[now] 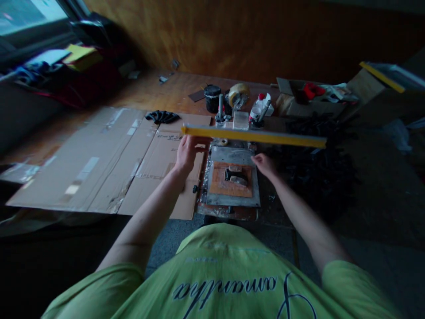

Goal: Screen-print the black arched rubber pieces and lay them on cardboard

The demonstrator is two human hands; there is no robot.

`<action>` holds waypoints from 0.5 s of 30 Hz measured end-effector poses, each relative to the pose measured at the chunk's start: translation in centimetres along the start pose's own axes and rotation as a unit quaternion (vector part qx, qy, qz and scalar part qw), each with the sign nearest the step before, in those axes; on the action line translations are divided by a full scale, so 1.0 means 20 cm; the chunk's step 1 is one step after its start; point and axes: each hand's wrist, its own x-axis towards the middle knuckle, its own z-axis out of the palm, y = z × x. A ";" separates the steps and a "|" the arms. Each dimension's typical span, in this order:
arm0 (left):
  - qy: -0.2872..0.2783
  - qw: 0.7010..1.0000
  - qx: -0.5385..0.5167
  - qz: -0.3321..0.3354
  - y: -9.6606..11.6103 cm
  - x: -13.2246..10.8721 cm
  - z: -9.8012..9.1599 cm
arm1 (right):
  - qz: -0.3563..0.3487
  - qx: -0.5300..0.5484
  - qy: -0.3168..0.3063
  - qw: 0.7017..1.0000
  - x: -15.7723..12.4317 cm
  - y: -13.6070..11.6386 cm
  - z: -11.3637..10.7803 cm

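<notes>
Two hands work at one station. The left hand (pixel 187 153) has its fingers closed round the left end of the single yellow bar (pixel 254 136), apparently to keep it raised clear of the metal plate (pixel 232 156). The right hand (pixel 264 165) is at the plate's far right corner, fingers loose and gripping nothing. One black piece (pixel 236 176) lies centred on one orange pad (pixel 219 181).
</notes>
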 end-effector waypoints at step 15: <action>-0.079 0.877 -0.135 -0.455 -0.50 -0.68 0.10 | -0.170 0.004 -0.127 0.977 -0.42 -0.58 0.23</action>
